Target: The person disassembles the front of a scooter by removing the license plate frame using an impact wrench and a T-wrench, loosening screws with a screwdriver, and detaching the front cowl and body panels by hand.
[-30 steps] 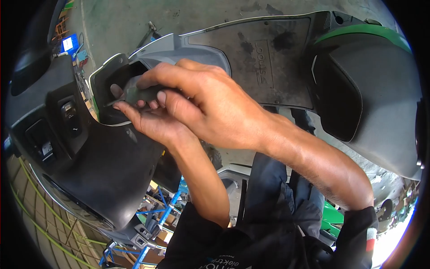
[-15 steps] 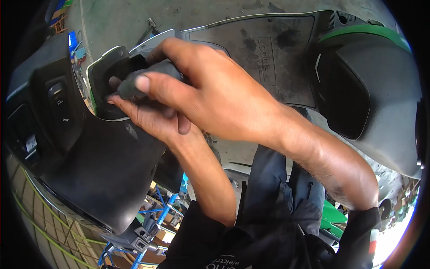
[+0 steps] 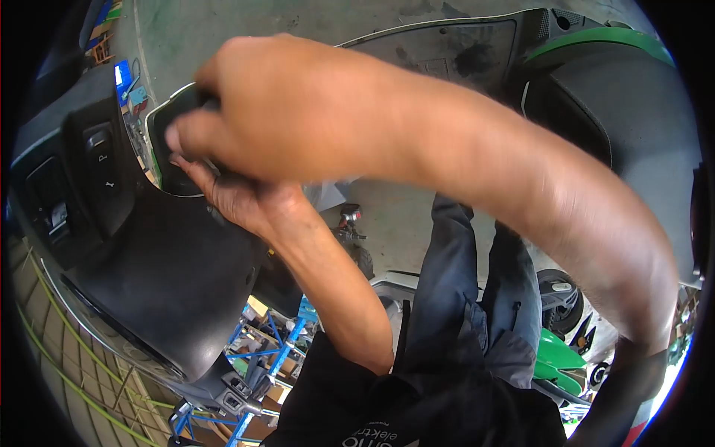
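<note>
My right hand (image 3: 261, 104), blurred by motion, reaches over the dark opening (image 3: 175, 175) in the scooter's black front panel. Its fingers curl and its thumb points left; whatever they hold is hidden. Beneath it is my left hand (image 3: 234, 200), with one digit stretched toward the opening and the other fingers covered by my right hand. The smooth black panel (image 3: 179, 276) lies just below and left of my hands.
The black seat (image 3: 640, 127) with green trim is at right, beside the dark footboard (image 3: 477, 52). Switches (image 3: 97, 156) sit on the left panel. Blue shelving (image 3: 279, 357) stands lower left. My legs (image 3: 443, 276) are below centre, near a green body part (image 3: 558, 361).
My right hand has moved up and left, its forearm now higher across the view. The dark object seen in its fingers is now hidden. My left hand has shifted slightly left.
</note>
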`<act>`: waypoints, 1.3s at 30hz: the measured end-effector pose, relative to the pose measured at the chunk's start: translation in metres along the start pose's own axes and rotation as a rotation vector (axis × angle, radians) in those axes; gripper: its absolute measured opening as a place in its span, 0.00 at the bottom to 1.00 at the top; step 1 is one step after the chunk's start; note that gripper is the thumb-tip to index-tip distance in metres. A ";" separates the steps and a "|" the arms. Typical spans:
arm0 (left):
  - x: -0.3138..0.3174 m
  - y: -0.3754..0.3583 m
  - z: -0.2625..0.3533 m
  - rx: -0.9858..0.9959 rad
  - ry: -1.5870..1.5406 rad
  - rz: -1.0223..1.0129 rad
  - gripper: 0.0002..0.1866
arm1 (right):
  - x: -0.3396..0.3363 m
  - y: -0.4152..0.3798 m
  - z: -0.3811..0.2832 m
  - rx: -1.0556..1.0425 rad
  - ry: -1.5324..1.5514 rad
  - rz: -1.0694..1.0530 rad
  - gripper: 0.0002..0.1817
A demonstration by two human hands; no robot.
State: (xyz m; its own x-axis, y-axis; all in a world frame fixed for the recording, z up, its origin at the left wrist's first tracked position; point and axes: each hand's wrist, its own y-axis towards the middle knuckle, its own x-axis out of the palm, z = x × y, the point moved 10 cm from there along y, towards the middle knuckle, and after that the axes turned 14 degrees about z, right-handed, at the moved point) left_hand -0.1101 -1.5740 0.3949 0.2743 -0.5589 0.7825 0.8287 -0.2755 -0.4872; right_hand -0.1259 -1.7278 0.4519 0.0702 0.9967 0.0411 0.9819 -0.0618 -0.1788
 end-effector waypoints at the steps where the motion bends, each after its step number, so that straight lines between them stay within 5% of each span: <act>1: 0.008 0.000 -0.009 -0.127 -0.024 -0.133 0.19 | 0.000 0.005 -0.002 0.001 -0.002 0.005 0.10; 4: 0.037 -0.011 -0.028 -0.219 0.192 -0.501 0.21 | 0.034 0.004 0.031 0.441 0.166 -0.305 0.14; 5: 0.045 -0.017 -0.033 -0.201 0.267 -0.582 0.22 | 0.034 0.014 0.014 0.114 -0.102 -0.319 0.13; 6: 0.023 -0.002 -0.016 0.037 0.194 -0.179 0.20 | 0.036 0.015 0.005 -0.052 -0.233 -0.330 0.13; 8: 0.002 -0.002 0.005 0.278 0.115 0.225 0.20 | 0.030 0.010 -0.020 -0.435 -0.406 -0.221 0.11; 9: 0.004 -0.003 0.001 0.220 0.056 0.293 0.21 | 0.027 0.001 -0.035 -0.652 -0.435 -0.122 0.11; 10: 0.001 -0.005 -0.005 0.153 0.001 0.366 0.22 | 0.030 0.001 -0.027 -0.648 -0.419 -0.124 0.11; 12: -0.002 0.002 0.006 0.290 0.055 0.433 0.26 | 0.010 -0.005 -0.041 -0.912 -0.422 0.080 0.13; 14: 0.008 -0.005 0.006 0.350 0.209 0.435 0.20 | 0.001 -0.015 -0.041 -0.830 -0.375 0.149 0.18; 15: 0.013 -0.007 -0.013 0.110 0.100 0.352 0.17 | -0.012 -0.002 -0.025 -0.461 -0.255 0.158 0.17; 18: 0.001 0.003 0.000 0.109 0.009 0.204 0.16 | -0.010 0.002 0.013 0.153 -0.053 0.053 0.14; 22: 0.003 0.000 -0.005 0.182 -0.064 0.166 0.16 | 0.003 -0.006 -0.007 -0.204 -0.166 0.070 0.11; 25: 0.008 0.001 -0.004 0.240 -0.011 0.204 0.16 | -0.010 -0.029 -0.044 -0.671 -0.080 0.324 0.15; 31: 0.005 0.002 -0.001 0.291 0.011 0.217 0.15 | -0.002 -0.017 -0.010 -0.273 0.123 0.074 0.18; 33: 0.007 0.002 -0.002 0.308 0.030 0.221 0.15 | -0.003 -0.025 -0.021 -0.467 0.020 0.229 0.15; 39: 0.010 -0.001 -0.003 0.334 0.065 0.244 0.15 | -0.014 -0.025 -0.018 -0.391 0.062 0.347 0.12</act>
State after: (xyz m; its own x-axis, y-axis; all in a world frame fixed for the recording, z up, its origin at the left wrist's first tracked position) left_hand -0.1094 -1.5816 0.4017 0.4594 -0.6274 0.6288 0.8590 0.1336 -0.4943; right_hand -0.1480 -1.7408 0.4739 0.4015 0.9098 0.1049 0.8905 -0.4146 0.1876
